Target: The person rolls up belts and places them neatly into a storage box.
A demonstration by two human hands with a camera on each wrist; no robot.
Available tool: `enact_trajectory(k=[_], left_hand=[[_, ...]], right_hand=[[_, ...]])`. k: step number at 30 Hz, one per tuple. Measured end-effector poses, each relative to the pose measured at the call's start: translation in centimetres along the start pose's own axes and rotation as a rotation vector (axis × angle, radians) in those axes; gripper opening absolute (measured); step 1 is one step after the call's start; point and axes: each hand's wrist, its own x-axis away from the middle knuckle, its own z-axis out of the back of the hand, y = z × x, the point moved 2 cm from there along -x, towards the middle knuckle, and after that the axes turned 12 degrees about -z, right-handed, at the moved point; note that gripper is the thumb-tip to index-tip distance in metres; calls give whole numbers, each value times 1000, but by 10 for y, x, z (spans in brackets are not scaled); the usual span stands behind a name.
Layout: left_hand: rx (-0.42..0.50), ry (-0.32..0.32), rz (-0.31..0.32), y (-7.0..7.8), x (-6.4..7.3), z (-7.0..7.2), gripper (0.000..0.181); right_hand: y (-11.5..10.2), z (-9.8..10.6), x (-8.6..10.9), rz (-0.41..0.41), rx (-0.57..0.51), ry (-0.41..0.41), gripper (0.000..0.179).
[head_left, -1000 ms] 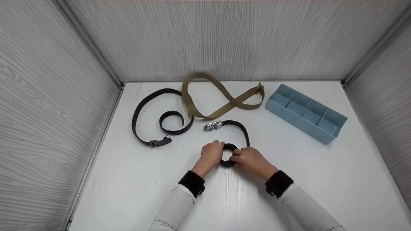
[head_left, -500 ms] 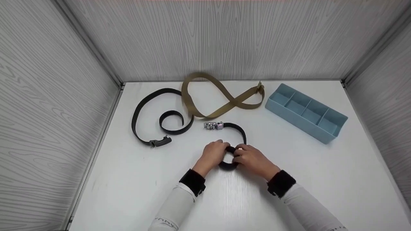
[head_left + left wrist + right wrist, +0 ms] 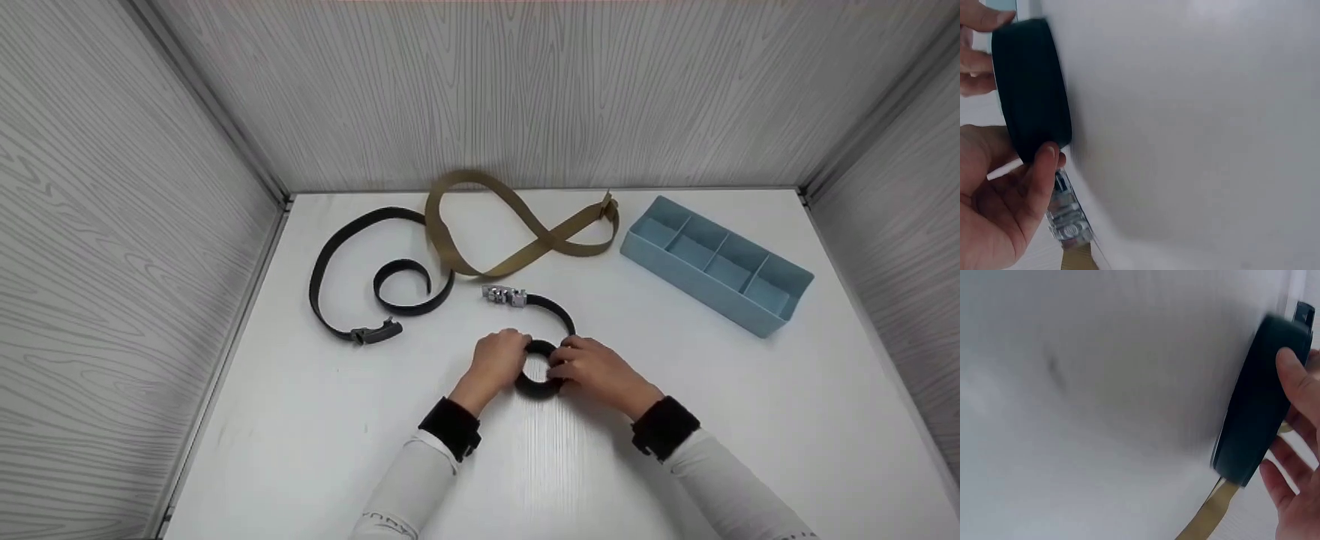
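A black belt is rolled into a round coil (image 3: pixel 538 389) between my hands, standing on its edge. My left hand (image 3: pixel 499 358) grips the coil's left side; its thumb (image 3: pixel 1043 174) lies against the outer face in the left wrist view. On the right side my right hand (image 3: pixel 600 371) holds the coil, thumb pressed on the outside and fingers bent over the rim toward the inside. From beside the right fingers a short unrolled stretch of strap (image 3: pixel 553 308) curves away to a shiny silver buckle (image 3: pixel 504 295).
Behind the hands lies a tan webbing belt (image 3: pixel 517 261) in a loose loop. Left of it a second black belt (image 3: pixel 318 270) with a dark buckle (image 3: pixel 376 331) curls on the white table (image 3: pixel 315 450). A blue divided tray (image 3: pixel 697 277) stands at the back right.
The silver buckle has slid slightly right, and the unrolled strap beside it is shorter. My right hand has shifted a little to the right, its fingers re-placed on the coil.
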Motion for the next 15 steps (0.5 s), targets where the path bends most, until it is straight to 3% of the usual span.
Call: enact_trajectory(k=[4,7,15], left_hand=[[-11,-24,-51,0,-2,-1,5],[2,-11,-55,2,-2,-2,5],[102,9,98,11,5,-2,16]], right_hand=[[2,1,2,31,-38,0,25],[2,-2,1,43,-46,15,21],[1,-3,0,-13,-31,43,14]])
